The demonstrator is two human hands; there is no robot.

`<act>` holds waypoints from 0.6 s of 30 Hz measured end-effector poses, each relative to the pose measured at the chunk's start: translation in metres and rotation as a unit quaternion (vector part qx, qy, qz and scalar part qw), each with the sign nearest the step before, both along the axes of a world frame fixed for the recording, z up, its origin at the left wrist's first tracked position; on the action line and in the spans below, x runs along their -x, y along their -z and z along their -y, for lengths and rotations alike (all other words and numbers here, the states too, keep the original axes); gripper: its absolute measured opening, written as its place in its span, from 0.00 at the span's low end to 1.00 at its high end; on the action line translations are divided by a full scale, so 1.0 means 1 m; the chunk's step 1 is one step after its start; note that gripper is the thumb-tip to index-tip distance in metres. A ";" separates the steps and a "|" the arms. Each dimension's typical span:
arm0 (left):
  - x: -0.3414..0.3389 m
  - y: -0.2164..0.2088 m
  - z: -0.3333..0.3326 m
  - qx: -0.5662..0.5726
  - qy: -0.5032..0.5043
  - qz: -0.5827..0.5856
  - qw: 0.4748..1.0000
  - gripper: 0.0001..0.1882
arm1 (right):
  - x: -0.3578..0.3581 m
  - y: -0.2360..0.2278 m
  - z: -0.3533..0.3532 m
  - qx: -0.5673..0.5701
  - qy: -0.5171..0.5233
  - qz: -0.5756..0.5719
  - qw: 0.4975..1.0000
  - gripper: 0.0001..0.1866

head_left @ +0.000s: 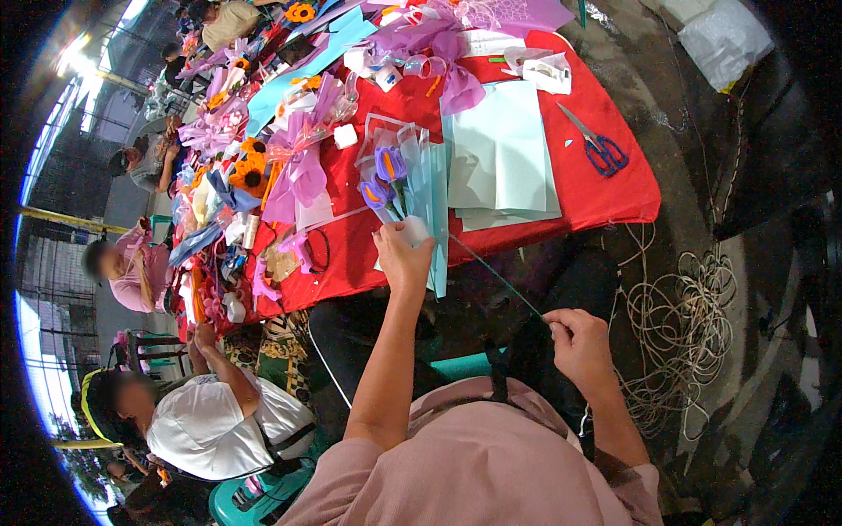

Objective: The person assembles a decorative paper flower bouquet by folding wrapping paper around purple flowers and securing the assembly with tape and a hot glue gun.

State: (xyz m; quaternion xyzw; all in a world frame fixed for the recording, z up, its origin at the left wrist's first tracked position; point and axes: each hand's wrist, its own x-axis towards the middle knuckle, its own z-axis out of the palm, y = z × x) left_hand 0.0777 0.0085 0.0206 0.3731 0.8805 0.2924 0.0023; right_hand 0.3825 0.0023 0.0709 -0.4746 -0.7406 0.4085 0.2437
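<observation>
A small bouquet of purple fuzzy flowers (390, 165) with green stems lies against pale blue and clear wrapping sheets (428, 180) at the table's near edge. My left hand (405, 256) is closed round the lower stems, beside a white wad (415, 230). A thin green strand (502, 279) runs taut from the bouquet down to the right. My right hand (579, 346) pinches its end over my lap, apart from the table. The strand's start at the stems is hidden behind the wrapping.
Pale blue paper sheets (500, 158) and blue-handled scissors (603, 153) lie on the red tablecloth (618, 197). Glue guns (298, 250), sunflowers (250, 168) and purple wraps crowd the left side. A co-worker in white (215, 425) sits at my left; coiled cord (675, 324) lies right.
</observation>
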 end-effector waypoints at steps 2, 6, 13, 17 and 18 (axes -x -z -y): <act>-0.003 -0.003 -0.002 -0.003 -0.003 0.007 1.000 0.31 | -0.005 0.002 -0.001 -0.009 0.019 -0.031 0.999 0.08; -0.006 -0.004 -0.004 -0.010 0.005 0.011 1.000 0.29 | -0.018 0.001 -0.012 0.094 0.116 -0.135 0.980 0.09; -0.008 -0.008 0.001 -0.010 -0.018 0.022 1.000 0.31 | -0.038 0.018 -0.092 0.052 0.341 -0.222 0.912 0.09; -0.010 -0.005 -0.004 -0.005 -0.004 0.014 1.000 0.32 | -0.023 0.067 -0.155 -0.166 0.387 -0.052 0.906 0.10; -0.009 -0.006 -0.003 -0.005 -0.001 0.012 1.000 0.32 | -0.012 0.068 -0.165 -0.165 0.394 -0.041 0.903 0.10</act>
